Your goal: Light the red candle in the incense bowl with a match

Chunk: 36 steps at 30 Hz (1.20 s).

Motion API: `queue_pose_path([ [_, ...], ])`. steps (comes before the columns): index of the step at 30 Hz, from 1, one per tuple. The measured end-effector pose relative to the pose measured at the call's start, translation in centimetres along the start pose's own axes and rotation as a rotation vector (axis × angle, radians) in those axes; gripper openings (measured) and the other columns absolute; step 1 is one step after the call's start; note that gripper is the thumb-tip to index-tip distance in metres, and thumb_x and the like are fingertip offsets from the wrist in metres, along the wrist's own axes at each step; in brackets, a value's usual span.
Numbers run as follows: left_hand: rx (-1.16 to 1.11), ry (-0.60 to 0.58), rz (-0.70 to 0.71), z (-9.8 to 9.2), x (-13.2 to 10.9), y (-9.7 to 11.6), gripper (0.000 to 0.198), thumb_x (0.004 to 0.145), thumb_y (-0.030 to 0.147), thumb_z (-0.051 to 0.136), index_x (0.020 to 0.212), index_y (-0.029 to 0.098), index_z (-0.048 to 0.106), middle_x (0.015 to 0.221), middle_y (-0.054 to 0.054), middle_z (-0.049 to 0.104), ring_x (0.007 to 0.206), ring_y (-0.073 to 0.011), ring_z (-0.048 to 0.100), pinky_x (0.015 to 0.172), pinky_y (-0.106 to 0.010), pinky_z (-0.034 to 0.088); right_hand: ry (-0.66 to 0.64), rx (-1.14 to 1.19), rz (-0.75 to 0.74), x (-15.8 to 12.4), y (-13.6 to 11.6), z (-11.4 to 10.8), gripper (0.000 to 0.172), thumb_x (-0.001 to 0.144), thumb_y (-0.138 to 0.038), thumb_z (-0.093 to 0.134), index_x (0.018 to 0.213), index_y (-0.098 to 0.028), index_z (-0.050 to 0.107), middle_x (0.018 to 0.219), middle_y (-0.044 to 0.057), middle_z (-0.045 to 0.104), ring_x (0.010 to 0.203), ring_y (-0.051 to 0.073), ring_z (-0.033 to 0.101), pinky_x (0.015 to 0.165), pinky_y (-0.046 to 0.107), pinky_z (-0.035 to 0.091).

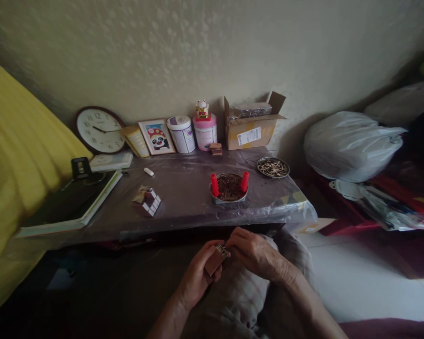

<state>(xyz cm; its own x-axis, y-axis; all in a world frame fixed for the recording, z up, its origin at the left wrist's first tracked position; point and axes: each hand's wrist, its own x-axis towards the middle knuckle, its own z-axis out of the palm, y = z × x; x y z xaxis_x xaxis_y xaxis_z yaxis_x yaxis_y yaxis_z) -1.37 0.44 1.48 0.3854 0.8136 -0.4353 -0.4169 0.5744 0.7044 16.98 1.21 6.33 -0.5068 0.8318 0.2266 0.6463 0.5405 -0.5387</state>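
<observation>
My left hand [197, 277] is closed around one matchbox [216, 259], held low over my lap, its long axis slanting up and to the right. The raised end points at my right hand [256, 254], the nearer one to that opening. Its fingertips are bunched and touching the end, though I cannot tell whether they pinch anything. Beyond, on the table [183, 202], one bowl [229, 198] holds two red candles [215, 185], and right of it sits one dish [273, 167] of uncountable loose matchsticks.
</observation>
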Motion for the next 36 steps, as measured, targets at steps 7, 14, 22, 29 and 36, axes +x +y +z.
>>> queue_pose_path([
  [7, 0.098, 0.017, 0.084, 0.5, -0.1, 0.2, 0.017, 0.084, 0.033, 0.058, 0.087, 0.018, 0.065, 0.081, -0.003, 0.069, 0.047, -0.006, 0.044, 0.044, -0.022, 0.026, 0.029, 0.027, -0.017, 0.2, 0.1, 0.3, 0.016, 0.093, -0.013, 0.047, 0.093, -0.017, 0.063, 0.091, 0.005, 0.059, 0.079, 0.015, 0.058, 0.071, 0.027, 0.051],
  [14, 0.091, 0.101, 0.096, 0.7, 0.0, 0.0, 0.013, 0.081, 0.032, 0.058, 0.081, 0.019, 0.063, 0.07, 0.001, 0.065, 0.048, -0.0068, 0.045, 0.046, -0.021, 0.028, 0.098, 0.028, -0.026, 0.2, 0.2, 0.9, 0.019, 0.089, -0.007, 0.046, 0.091, -0.019, 0.061, 0.089, 0.004, 0.058, 0.078, 0.015, 0.057, 0.07, 0.025, 0.049],
  [22, 0.064, 0.133, 0.188, 0.7, 0.5, 0.1, 0.019, 0.081, 0.034, 0.06, 0.071, 0.018, 0.06, 0.067, 0.002, 0.058, 0.049, -0.0068, 0.042, 0.048, -0.022, 0.028, 0.124, 0.023, 0.004, 0.1, 0.1, 1.0, 0.021, 0.088, -0.007, 0.046, 0.093, -0.02, 0.061, 0.091, 0.004, 0.058, 0.079, 0.016, 0.059, 0.07, 0.027, 0.05],
  [29, 0.195, 0.089, 0.258, 0.9, 0.7, -0.3, 0.025, 0.085, 0.04, 0.057, 0.075, 0.018, 0.062, 0.065, 0.003, 0.053, 0.049, -0.0072, 0.039, 0.046, -0.023, 0.027, 0.147, 0.01, 0.01, 0.1, 0.1, 1.5, 0.021, 0.089, -0.006, 0.045, 0.093, -0.021, 0.06, 0.089, 0.003, 0.058, 0.078, 0.015, 0.059, 0.07, 0.026, 0.049],
  [36, 0.165, 0.021, 0.24, 0.9, 1.1, -0.5, 0.021, 0.079, 0.037, 0.066, 0.07, 0.019, 0.06, 0.055, 0.007, 0.046, 0.044, -0.0062, 0.033, 0.044, -0.024, 0.023, 0.138, 0.095, 0.031, 0.1, 0.0, 1.4, 0.02, 0.09, -0.007, 0.045, 0.09, -0.021, 0.061, 0.087, 0.002, 0.058, 0.076, 0.014, 0.06, 0.069, 0.025, 0.049],
])
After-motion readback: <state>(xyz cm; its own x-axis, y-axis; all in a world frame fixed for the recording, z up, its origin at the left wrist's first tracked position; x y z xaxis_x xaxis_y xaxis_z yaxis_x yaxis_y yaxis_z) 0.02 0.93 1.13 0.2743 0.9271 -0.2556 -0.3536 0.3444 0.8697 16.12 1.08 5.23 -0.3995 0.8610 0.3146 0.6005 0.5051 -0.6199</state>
